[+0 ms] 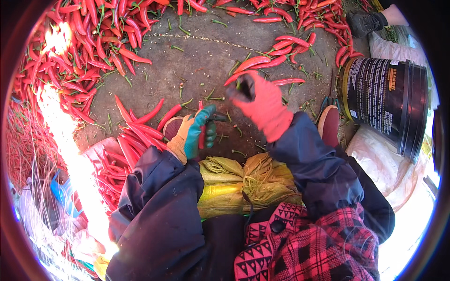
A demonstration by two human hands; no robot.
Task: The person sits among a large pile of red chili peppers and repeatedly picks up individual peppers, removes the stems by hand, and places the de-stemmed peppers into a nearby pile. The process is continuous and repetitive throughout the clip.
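Note:
My left hand, in a yellow and green coated glove, is closed around a red chili pepper that stands roughly upright in the view. To its right, my right hand wears a red glove with dark, slightly blurred fingertips; a bit of green shows at them, perhaps a chili stem. Just beyond that hand, several red chili peppers lie on the grey ground. Other red chilies are heaped beside my left forearm. Loose green stems are scattered about the ground.
A large chili pile fills the upper left. At right, a black plastic bucket lies on its side beside pale plastic sheeting. Scissors lie near my right shoe. A tied yellow woven sack is before me. Another person's shoe shows upper right.

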